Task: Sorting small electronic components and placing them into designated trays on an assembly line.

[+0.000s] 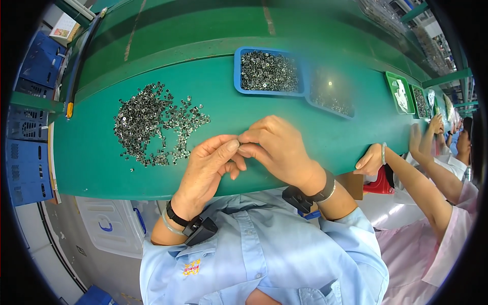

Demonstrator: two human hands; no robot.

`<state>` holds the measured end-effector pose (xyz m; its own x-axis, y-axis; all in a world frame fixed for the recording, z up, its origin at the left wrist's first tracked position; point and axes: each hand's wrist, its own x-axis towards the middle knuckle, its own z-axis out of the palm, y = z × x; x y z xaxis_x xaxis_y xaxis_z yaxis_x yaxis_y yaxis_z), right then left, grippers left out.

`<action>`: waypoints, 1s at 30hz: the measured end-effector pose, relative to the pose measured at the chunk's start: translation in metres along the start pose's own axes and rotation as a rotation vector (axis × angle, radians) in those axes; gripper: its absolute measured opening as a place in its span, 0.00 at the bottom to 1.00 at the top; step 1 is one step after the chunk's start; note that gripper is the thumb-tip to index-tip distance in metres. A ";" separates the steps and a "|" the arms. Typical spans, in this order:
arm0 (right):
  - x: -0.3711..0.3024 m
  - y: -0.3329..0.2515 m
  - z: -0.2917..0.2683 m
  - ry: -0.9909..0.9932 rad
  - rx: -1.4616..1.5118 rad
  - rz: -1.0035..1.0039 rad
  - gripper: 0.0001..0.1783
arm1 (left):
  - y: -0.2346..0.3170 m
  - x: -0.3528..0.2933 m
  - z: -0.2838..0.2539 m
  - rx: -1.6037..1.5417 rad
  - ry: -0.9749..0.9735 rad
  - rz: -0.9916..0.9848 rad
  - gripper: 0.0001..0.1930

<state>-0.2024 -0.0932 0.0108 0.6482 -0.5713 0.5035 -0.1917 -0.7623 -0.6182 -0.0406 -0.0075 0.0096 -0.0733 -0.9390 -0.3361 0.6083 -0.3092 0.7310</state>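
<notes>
My left hand and my right hand meet over the near part of the green table. Thumbs and fingertips of both are pinched together around a small metal part. Most of it is hidden by the fingers, so its exact shape does not show. To the left of my hands lies a loose pile of small square metal parts, dark and shiny, with a thinner scatter on its right side. Beyond my hands stands a blue tray filled with similar parts.
A second blue tray, blurred, adjoins the first. Farther right are green trays. A co-worker's hand rests at the table edge on my right. Blue crates stand at the left; a lidded clear plastic box sits below the table.
</notes>
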 end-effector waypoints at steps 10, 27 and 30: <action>-0.004 -0.004 0.005 0.078 0.007 0.028 0.14 | -0.008 0.002 -0.004 -0.096 -0.050 0.015 0.11; -0.006 -0.008 0.008 0.072 0.038 0.054 0.12 | -0.007 0.000 -0.006 -0.122 -0.028 0.011 0.10; -0.009 -0.007 0.009 0.094 0.037 0.061 0.11 | -0.007 -0.001 -0.004 -0.100 -0.016 0.031 0.10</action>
<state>-0.2004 -0.0796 0.0050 0.5640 -0.6436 0.5174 -0.2005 -0.7145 -0.6703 -0.0415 -0.0035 0.0028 -0.0656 -0.9504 -0.3041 0.6860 -0.2643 0.6779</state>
